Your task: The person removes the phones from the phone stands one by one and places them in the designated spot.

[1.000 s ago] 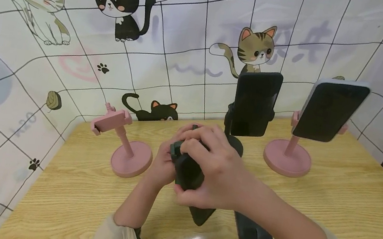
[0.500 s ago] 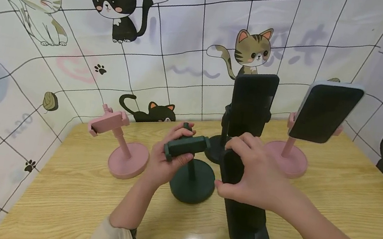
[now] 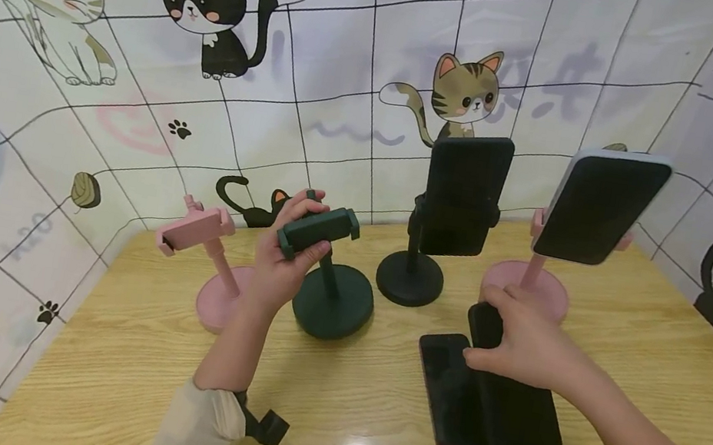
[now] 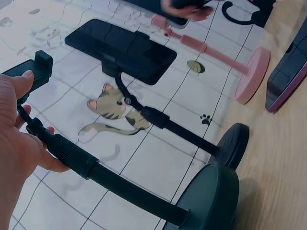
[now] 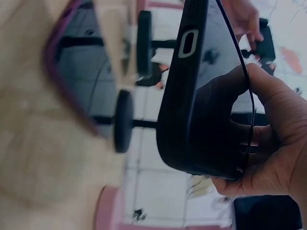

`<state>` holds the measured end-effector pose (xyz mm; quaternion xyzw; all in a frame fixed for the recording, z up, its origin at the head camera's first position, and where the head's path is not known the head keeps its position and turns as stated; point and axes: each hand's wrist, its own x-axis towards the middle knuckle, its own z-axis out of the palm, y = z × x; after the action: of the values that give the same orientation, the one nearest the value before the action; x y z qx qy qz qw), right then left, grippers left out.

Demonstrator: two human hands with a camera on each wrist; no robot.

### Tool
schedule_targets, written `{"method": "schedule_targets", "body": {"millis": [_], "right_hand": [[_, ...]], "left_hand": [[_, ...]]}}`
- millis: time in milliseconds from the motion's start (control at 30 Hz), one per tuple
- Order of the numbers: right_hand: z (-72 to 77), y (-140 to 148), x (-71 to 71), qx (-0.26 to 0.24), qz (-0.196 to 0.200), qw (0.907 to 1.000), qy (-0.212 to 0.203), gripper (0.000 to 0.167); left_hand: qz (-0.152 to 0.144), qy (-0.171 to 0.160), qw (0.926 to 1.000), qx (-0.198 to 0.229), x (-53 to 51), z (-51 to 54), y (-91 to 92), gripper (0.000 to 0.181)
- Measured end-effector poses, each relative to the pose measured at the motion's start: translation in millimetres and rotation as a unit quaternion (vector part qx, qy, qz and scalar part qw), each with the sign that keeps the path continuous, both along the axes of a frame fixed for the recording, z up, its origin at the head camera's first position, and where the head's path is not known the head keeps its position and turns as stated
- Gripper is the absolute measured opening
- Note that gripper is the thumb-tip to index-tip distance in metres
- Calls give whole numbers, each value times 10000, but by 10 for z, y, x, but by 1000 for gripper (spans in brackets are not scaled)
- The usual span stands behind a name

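My left hand (image 3: pixel 276 264) holds a dark green phone stand (image 3: pixel 334 308) by its clamp head. The clamp carries no phone, and the round base stands at or near the tabletop. In the left wrist view, my left thumb (image 4: pixel 21 81) lies on the clamp and the stem (image 4: pixel 129 189) runs down to the base. Farther right, my right hand (image 3: pixel 529 343) grips a black phone (image 3: pixel 520 427) by its upper edges. It is tilted above another phone (image 3: pixel 446 381) that lies on the table and partly covers it. In the right wrist view, the held phone's charging port (image 5: pixel 188 44) shows.
Behind, a black stand (image 3: pixel 409 277) bears a dark phone (image 3: pixel 465 197). To its right, a pink stand (image 3: pixel 532 281) holds a pale-edged phone (image 3: pixel 600 207). A second pink stand (image 3: pixel 194 229), without a phone, is at left, partly behind my left arm. A cat-printed cloth (image 3: pixel 343 41) backs the table.
My right hand has carried the black phone away from the green clamp, rightward and over the lying phone. My left hand has shifted the green stand left and back.
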<state>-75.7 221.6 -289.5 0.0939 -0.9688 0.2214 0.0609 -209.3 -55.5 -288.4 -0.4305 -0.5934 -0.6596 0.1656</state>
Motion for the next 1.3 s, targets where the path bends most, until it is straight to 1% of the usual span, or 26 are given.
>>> {"method": "schedule_targets", "body": {"millis": [100, 267, 300, 333, 500, 533, 733, 833, 933, 1067, 1200, 1300], "right_hand": [[-103, 129, -28, 41, -21, 9999, -135, 62], [-229, 284, -73, 171, -29, 9998, -78, 47], [-246, 302, -80, 190, -40, 9998, -82, 46], [-265, 317, -86, 201, -57, 9997, -97, 44], [-339, 359, -128, 240, -187, 9992, -242, 47], [-351, 363, -139, 239, -217, 9991, -287, 48], [-406, 378, -203, 247, -279, 9983, -442, 50], [-424, 389, -225, 250, -266, 9982, -469, 50], [-446, 401, -245, 263, -217, 9981, -515, 51], [-480, 420, -263, 200, -56, 9982, -566, 49], [-511, 440, -266, 156, 13, 9979, -628, 50], [-543, 453, -271, 157, 13, 9974, -708, 53]], "left_hand": [[163, -50, 9998, -65, -70, 0, -23, 39], [346, -153, 9992, -130, -174, -28, -45, 36], [402, -169, 9989, -144, -169, -11, -45, 36], [423, -168, 9989, -140, -189, -20, -47, 36], [503, -146, 9986, -110, -276, -62, -55, 35], [492, -142, 9987, -83, -316, -94, -58, 35], [548, -256, 9981, -74, -390, -130, -63, 34], [540, -347, 9979, -107, -404, -116, -69, 35], [504, -436, 9976, -164, -353, -55, -68, 34], [492, -534, 9971, -238, -269, 29, -69, 33], [401, -589, 9970, -308, -276, 33, -87, 34], [316, -632, 9969, -354, -332, -18, -114, 35]]}}
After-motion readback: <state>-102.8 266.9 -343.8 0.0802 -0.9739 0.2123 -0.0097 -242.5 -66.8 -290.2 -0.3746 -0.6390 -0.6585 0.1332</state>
